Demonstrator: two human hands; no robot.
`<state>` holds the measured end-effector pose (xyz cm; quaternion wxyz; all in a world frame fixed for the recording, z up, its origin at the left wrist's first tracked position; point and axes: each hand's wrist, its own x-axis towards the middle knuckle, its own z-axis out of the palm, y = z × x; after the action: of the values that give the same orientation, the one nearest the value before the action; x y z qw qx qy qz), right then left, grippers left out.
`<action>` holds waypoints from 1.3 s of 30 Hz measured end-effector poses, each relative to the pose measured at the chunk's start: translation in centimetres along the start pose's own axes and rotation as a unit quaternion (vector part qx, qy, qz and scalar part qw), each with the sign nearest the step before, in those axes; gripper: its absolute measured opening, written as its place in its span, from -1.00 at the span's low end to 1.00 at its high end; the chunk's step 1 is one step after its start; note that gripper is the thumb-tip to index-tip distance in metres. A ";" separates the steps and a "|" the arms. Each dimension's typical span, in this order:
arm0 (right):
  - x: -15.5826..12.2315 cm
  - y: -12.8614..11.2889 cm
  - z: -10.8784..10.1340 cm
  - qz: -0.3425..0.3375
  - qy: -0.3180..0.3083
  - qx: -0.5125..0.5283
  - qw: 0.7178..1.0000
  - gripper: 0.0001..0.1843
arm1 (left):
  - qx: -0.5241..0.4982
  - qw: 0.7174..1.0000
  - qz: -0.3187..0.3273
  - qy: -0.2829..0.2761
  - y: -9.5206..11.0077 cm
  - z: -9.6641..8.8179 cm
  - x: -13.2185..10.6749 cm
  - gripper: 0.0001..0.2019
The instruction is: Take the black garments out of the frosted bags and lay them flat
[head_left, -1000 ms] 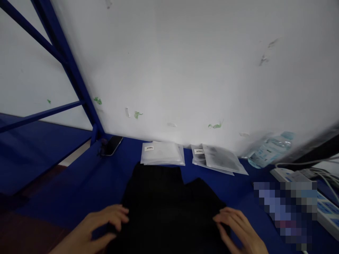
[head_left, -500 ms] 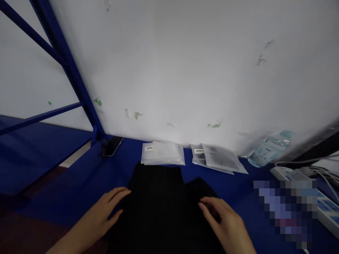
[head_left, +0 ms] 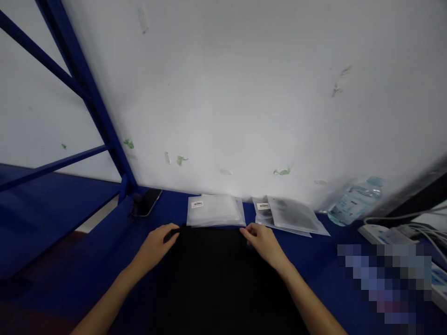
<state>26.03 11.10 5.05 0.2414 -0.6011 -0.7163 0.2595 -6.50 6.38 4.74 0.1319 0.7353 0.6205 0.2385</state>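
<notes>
Both hands have slid forward from the near part of the black garment [head_left: 213, 274] to its far edge. It lies flat on the blue tabletop [head_left: 104, 260], spread from the near edge of view up to the plastic bags. At its far left corner, the left hand [head_left: 156, 245] pinches the cloth between thumb and fingers; at the far right corner, the right hand [head_left: 263, 242] grips the edge with fingers curled over it. Just beyond the garment lies a clear bag [head_left: 214, 211] with a label, and beside it to the right a second bag stack [head_left: 289, 216]. Further left, a phone [head_left: 148, 202] rests by the blue frame [head_left: 87, 93]. Far right, a water bottle [head_left: 356, 200] lies against the white wall [head_left: 244, 93].
</notes>
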 end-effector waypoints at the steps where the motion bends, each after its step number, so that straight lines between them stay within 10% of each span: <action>1: 0.6 0.3 0.4 0.008 0.007 -0.012 1.000 -0.69 | 0.010 1.000 -0.004 0.006 -0.2 0.5 0.7 -0.78; 11: -1.6 1.1 -0.2 -0.005 0.060 -0.034 0.998 -0.68 | 0.083 0.990 0.021 0.114 0.1 3.1 0.0 -0.61; 20: -10.4 4.1 -2.2 -0.004 -0.088 -0.170 0.982 -0.69 | 0.070 0.975 0.194 -0.081 6.0 4.8 -3.0 -0.47; 29: -6.5 3.5 -3.0 -0.020 0.168 -0.117 0.979 -0.70 | 0.088 0.968 0.209 -0.111 5.7 6.7 -3.7 -0.42; 39: -5.8 5.4 0.6 -0.067 0.101 -0.089 0.989 -0.82 | 0.156 0.955 0.249 -0.041 4.8 7.6 -3.7 -0.41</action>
<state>30.54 6.11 0.77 0.2750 -0.5940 -0.7471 0.1158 1.08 2.63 -0.06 -0.0223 0.8870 0.4415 0.1336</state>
